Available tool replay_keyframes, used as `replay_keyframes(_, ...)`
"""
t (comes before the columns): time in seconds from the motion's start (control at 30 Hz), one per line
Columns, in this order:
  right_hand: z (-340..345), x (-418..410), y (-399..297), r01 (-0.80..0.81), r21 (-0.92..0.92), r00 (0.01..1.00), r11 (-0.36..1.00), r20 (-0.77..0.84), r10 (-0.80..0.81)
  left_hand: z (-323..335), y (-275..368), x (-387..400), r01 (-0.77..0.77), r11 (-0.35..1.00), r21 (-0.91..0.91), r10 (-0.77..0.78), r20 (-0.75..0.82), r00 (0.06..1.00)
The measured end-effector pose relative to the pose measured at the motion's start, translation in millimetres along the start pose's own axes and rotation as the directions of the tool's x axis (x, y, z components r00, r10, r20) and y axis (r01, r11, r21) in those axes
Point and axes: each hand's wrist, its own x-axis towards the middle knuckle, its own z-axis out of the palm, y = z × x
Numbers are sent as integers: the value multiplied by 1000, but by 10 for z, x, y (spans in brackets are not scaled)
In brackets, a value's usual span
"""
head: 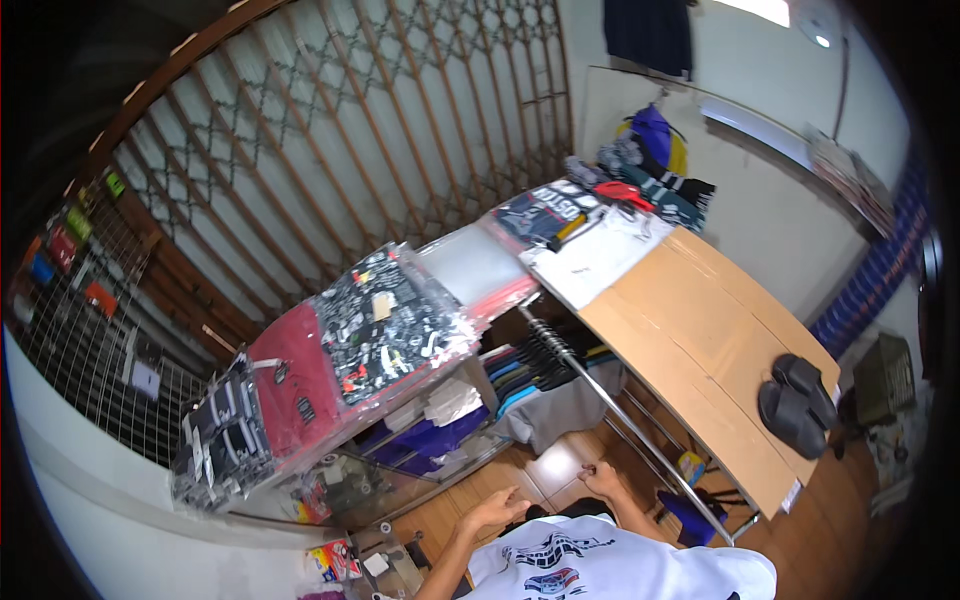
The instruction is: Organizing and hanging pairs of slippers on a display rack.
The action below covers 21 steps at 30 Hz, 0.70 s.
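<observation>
My left hand [496,507] is low in front of my body, above the tiled floor [442,517], with its fingers stretched forward and nothing in it. My right hand [600,478] hangs to its right with curled fingers; I cannot make out anything inside it. Before me, a metal clothes rail [622,412] carries black hangers [555,360] with folded-over garments and a grey cloth [559,412]. Bagged shirts lie along a display case: a dark printed one [390,322], a maroon one [292,382] and striped dark ones [221,427].
A cardboard-topped table [697,322] at the right bears black slide sandals [799,405] and a white shirt [600,255]. A folding metal gate [360,127] stands behind. A wire grid rack [97,315] hangs at the left, and a patterned blue roll [870,255] leans at the right.
</observation>
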Motion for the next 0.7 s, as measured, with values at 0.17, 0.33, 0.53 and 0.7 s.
replay_keyframes(0.17, -324, -545, 312, -27, 101, 990, 995, -136, 41, 433, 539, 213, -68, 976, 207, 45, 112, 993)
replay_keyframes(0.33, -623, -1419, 952, -114, 241, 953, 964, -247, 175, 1105, 1020, 513, -217, 940, 265, 166, 202, 965)
replay_keyframes(0.53, -758, -2726, 2374, -219, 394, 879, 893, -318, 356, 2239, 1611, 592, -374, 884, 280, 284, 313, 906)
replay_keyframes(0.7, -1067, -3857, 3076, -348, 369, 786, 862, -386, 483, 3336, 2274, 238, -521, 853, -29, 489, 390, 780)
